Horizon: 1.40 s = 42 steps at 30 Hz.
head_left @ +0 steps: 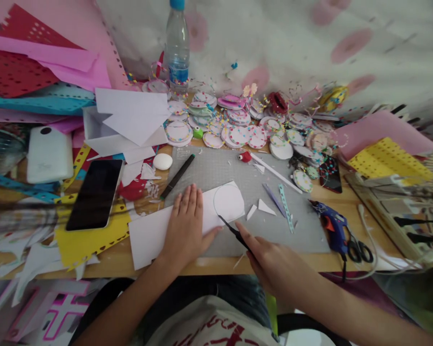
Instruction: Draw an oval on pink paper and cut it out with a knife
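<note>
A white board [149, 235] with a circle drawn near its right end lies on the grey cutting mat [220, 166]. Flat on this board rests my left hand [185, 223], fingers stretched out. My right hand [265, 254] is closed round a dark craft knife [236, 234], whose tip touches the board at the lower left of the circle. Small white offcuts [266, 207] lie just right of the board. A dark green marker [178, 176] is on the mat beyond my left hand.
Many decorated discs [238, 115] and a water bottle [178, 48] stand at the back. On the right are a blue glue gun [332, 223] and scissors [360, 251]. A black phone [95, 194], yellow paper [119, 226] and paper scraps lie to the left.
</note>
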Tool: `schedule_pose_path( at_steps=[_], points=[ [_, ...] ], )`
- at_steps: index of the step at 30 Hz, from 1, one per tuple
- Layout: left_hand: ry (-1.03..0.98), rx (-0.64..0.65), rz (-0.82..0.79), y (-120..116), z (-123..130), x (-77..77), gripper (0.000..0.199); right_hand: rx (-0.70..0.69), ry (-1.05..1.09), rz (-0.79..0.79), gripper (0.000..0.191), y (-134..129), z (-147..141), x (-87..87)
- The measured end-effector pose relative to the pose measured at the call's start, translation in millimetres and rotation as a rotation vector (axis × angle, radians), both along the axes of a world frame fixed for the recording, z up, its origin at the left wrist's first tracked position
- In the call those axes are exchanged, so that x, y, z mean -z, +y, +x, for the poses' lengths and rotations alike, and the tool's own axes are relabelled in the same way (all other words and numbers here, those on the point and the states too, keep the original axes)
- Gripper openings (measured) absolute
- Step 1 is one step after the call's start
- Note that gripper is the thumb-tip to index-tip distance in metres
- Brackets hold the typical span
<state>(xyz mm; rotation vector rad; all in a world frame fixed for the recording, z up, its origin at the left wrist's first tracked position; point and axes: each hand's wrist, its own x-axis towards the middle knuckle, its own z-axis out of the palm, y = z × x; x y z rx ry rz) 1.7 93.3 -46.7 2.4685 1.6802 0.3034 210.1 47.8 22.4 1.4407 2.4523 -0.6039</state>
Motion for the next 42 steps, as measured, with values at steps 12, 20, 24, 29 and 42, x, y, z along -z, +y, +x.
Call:
schedule_pose_path(
  at_steps=[12, 20, 24, 29, 42],
  points=[
    [0.04, 0.082, 0.0, -10.8, -8.4, 1.6, 0.096, -0.255, -0.12, -0.045, 0.085, 9.1, 15.1, -9.5],
    [0.034, 0.09, -0.015, -10.0, -9.4, 0.7, 0.094, -0.248, -0.111, 0.015, 0.094, 2.5, 31.1, -1.3],
    [0.031, 0.091, -0.012, -9.7, -10.0, 1.5, 0.094, -0.391, -0.165, 0.102, 0.09, 20.0, 34.6, -11.4],
    [0.033, 0.098, -0.01, -9.9, -10.7, 2.1, 0.096, -0.432, -0.158, 0.08, 0.093, 35.3, 37.6, -16.6],
    [0.032, 0.098, -0.026, -8.7, -10.6, 0.5, 0.095, -0.411, -0.132, 0.072, 0.094, 34.0, 48.2, -14.9]
  ],
)
